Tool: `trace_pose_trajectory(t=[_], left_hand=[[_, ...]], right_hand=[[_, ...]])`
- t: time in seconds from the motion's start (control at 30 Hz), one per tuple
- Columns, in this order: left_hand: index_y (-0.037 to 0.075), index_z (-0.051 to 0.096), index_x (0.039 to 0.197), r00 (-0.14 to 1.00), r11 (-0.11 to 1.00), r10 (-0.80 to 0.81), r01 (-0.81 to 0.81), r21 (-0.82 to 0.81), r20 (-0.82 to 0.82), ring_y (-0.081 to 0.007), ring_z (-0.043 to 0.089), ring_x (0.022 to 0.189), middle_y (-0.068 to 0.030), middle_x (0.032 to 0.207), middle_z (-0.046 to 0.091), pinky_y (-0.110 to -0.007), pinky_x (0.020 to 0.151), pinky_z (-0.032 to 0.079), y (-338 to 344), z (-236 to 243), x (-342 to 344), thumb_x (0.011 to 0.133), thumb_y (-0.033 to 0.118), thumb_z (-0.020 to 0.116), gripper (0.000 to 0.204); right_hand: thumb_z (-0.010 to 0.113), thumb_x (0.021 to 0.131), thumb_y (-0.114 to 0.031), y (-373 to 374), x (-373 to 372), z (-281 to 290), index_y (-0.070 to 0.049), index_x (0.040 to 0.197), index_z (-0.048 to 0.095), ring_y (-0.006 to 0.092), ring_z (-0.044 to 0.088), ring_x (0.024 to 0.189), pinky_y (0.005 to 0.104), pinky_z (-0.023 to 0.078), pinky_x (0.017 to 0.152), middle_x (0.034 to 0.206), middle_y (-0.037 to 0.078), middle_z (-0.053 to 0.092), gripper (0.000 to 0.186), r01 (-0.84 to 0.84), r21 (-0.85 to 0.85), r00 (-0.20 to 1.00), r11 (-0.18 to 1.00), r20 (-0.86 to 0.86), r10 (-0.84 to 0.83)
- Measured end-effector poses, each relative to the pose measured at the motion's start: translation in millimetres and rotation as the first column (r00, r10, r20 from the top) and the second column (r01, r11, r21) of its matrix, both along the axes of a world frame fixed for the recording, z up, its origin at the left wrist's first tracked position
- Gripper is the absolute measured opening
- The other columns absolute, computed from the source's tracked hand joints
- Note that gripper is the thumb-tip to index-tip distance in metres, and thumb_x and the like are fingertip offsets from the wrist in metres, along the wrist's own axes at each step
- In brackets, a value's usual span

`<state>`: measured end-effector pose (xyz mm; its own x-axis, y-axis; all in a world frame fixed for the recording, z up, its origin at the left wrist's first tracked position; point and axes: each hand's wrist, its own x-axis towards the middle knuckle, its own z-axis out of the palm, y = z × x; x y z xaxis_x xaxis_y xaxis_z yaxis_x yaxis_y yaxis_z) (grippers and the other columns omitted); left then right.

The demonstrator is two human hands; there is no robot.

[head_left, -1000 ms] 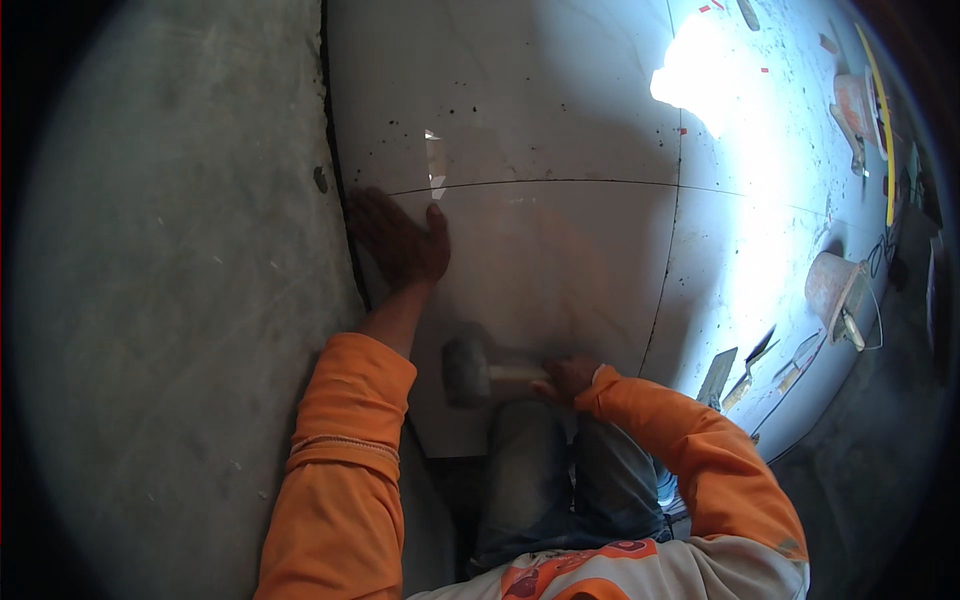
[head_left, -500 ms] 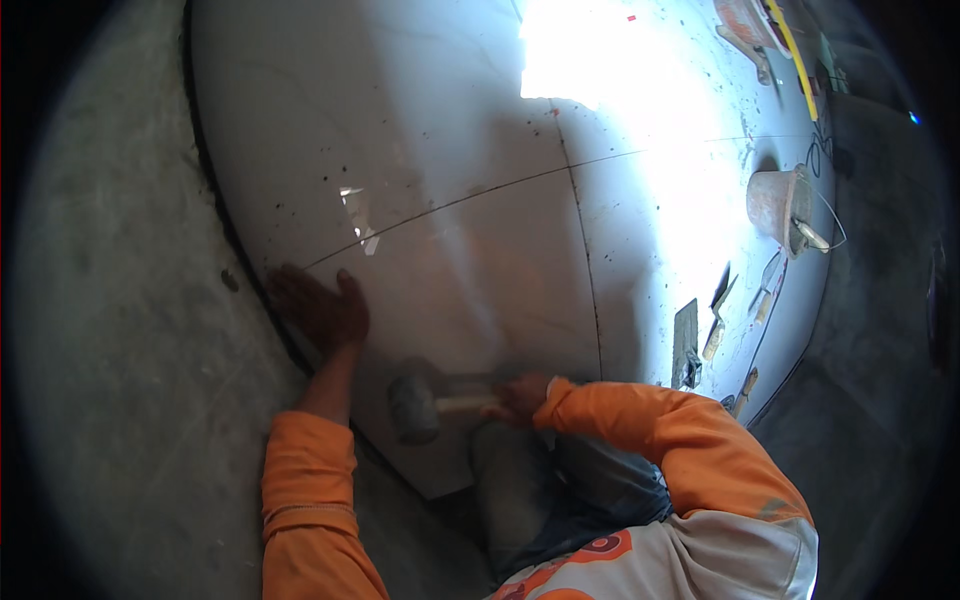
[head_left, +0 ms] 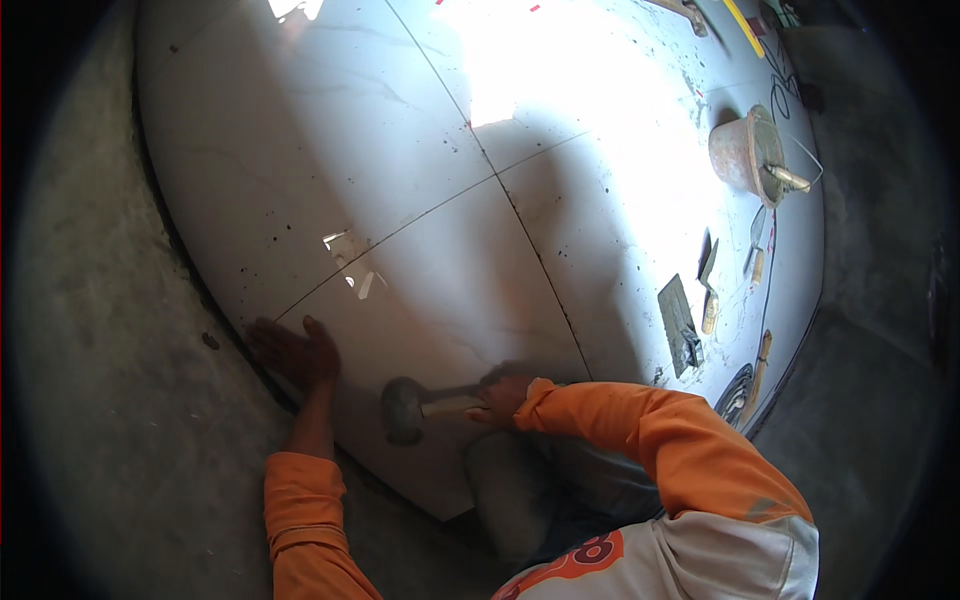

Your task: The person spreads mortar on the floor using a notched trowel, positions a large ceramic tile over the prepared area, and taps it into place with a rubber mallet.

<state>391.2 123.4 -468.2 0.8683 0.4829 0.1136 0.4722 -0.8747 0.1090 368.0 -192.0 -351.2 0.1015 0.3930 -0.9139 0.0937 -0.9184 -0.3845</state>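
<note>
My left hand (head_left: 298,352) lies with fingers stretched out on a glossy white veined floor tile (head_left: 440,300), at its left edge beside the grey concrete. My right hand (head_left: 500,400) grips the pale handle of a rubber mallet (head_left: 403,408) with a dark grey head, held low over the same tile, a short way right of my left hand. My bent legs (head_left: 505,485) are just below the tile.
Rough concrete (head_left: 105,330) borders the tiles. At the right stand a bucket (head_left: 733,155) with a handled tool inside, a flat trowel (head_left: 679,325), a pointed trowel (head_left: 708,300) and other hand tools. A yellow bar (head_left: 742,28) and looped cable (head_left: 782,95) lie further back.
The camera has turned, so the tile joints slant more and the tools appear further left and higher. Both hands appear lower in view; the right still grips the mallet, the left stays flat.
</note>
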Motion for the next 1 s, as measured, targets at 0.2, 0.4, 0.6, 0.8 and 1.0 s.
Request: trace_pose_trajectory(t=[0.2,0.4,0.6,0.8,1.0], left_hand=[[-0.003,0.010,0.150,0.945,0.955,-0.295,0.295,-0.018,-0.140,-0.0430,0.005,0.145,-0.0255,0.156,0.006,-0.057,0.115,0.006,2.8,10.8,4.7,0.094,0.045,0.039,0.079],[0.002,0.018,0.149,0.661,0.679,-0.733,0.720,-0.139,-0.157,-0.0399,0.007,0.145,-0.0191,0.157,0.010,-0.058,0.115,0.006,19.3,25.1,19.7,0.088,0.042,0.049,0.079],[0.004,0.021,0.149,0.588,0.643,-0.764,0.732,-0.225,-0.266,-0.0338,0.009,0.146,-0.0135,0.158,0.013,-0.055,0.116,0.006,35.4,29.7,18.3,0.085,0.044,0.055,0.082],[0.011,0.023,0.149,0.606,0.675,-0.733,0.701,-0.227,-0.308,-0.0365,0.010,0.146,-0.0134,0.158,0.014,-0.059,0.114,0.006,39.7,30.3,33.4,0.083,0.045,0.056,0.082],[0.018,0.023,0.150,0.753,0.785,-0.613,0.613,-0.085,-0.240,-0.0386,0.007,0.145,-0.0127,0.159,0.008,-0.069,0.109,0.005,26.2,18.8,59.3,0.088,0.049,0.048,0.074]], right_hand=[[0.046,0.092,-0.056,-8.1,-17.5,-1.1,-0.007,0.105,0.062,0.0397,0.065,0.083,0.0483,0.051,0.075,0.089,0.018,0.068,0.053,0.218,0.095,0.967,0.971,0.116,-0.228],[0.046,0.094,-0.052,-15.7,3.1,5.1,-0.004,0.096,0.059,0.0398,0.065,0.078,0.0484,0.051,0.069,0.083,0.019,0.066,0.050,0.182,0.463,0.868,0.867,0.339,-0.363],[0.046,0.093,-0.055,1.3,21.5,5.8,-0.003,0.095,0.058,0.0393,0.065,0.075,0.0486,0.051,0.067,0.077,0.018,0.066,0.053,0.112,0.489,0.921,0.865,0.276,-0.275],[0.053,0.091,-0.051,15.2,27.3,13.5,-0.004,0.091,0.060,0.0411,0.064,0.071,0.0487,0.050,0.067,0.072,0.017,0.065,0.048,0.110,0.331,0.962,0.937,0.203,-0.184],[0.057,0.090,-0.046,23.8,39.3,22.6,-0.004,0.090,0.061,0.0429,0.063,0.070,0.0509,0.049,0.064,0.072,0.018,0.065,0.042,0.169,0.249,0.955,0.954,0.198,-0.221]])
